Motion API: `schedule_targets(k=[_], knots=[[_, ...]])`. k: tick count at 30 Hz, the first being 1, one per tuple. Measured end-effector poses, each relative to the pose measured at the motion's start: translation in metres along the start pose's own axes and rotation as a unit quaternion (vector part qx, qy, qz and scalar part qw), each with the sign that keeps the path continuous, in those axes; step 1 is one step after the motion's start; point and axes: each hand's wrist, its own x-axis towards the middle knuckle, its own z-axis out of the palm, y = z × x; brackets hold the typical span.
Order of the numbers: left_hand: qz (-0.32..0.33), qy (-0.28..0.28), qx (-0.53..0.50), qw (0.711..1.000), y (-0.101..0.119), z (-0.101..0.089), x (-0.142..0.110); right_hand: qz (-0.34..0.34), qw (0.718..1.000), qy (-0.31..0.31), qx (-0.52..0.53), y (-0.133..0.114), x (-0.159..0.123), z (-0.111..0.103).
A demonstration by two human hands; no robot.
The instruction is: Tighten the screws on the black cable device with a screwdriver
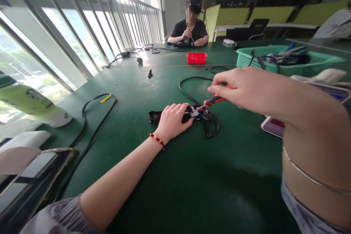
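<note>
My left hand is wrapped over a black cylindrical device that lies on the green table and holds it down. The device's right end is opened up, with metal parts and wires showing. In my right hand is a screwdriver with an orange and black handle. Its thin shaft slants down to the left, and the tip reaches the exposed parts just beside my left fingers. Whether the tip sits in a screw I cannot tell. A black cable loops from the device across the table.
A red bin and a green basket of cables stand farther back. Phones lie at both sides. A cup and a black cord are on the left. Across the table a person handles a similar device.
</note>
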Motion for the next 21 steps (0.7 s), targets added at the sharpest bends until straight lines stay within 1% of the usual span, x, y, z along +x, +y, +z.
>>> schedule_targets(k=[3,6,8,10,13,15,18,21], knots=[[0.003,0.002,-0.004,1.0,0.0,0.001,0.0,0.007,0.999,0.019,-0.031,-0.002,-0.001,-0.002],[0.004,0.003,-0.008,1.0,-0.001,0.001,-0.001,-0.015,1.0,-0.003,-0.025,-0.002,0.0,-0.005],[0.004,0.002,-0.009,1.0,-0.001,0.001,-0.001,-0.015,1.0,-0.016,-0.022,-0.001,-0.001,-0.005],[0.002,0.001,-0.007,1.0,-0.001,0.001,-0.001,0.002,1.0,-0.019,-0.02,-0.002,-0.002,-0.005],[0.0,0.002,0.0,1.0,-0.001,0.0,0.0,0.032,0.999,-0.042,-0.011,-0.008,-0.004,-0.003],[0.001,0.003,0.003,1.0,0.0,0.0,0.0,0.035,0.999,-0.034,-0.014,-0.011,-0.004,-0.002],[0.005,0.005,0.011,1.0,0.0,0.001,0.0,0.011,1.0,-0.002,-0.021,-0.013,-0.002,-0.003],[0.01,0.008,0.015,1.0,-0.001,0.002,0.0,-0.027,0.999,0.004,-0.017,-0.014,0.0,-0.003]])
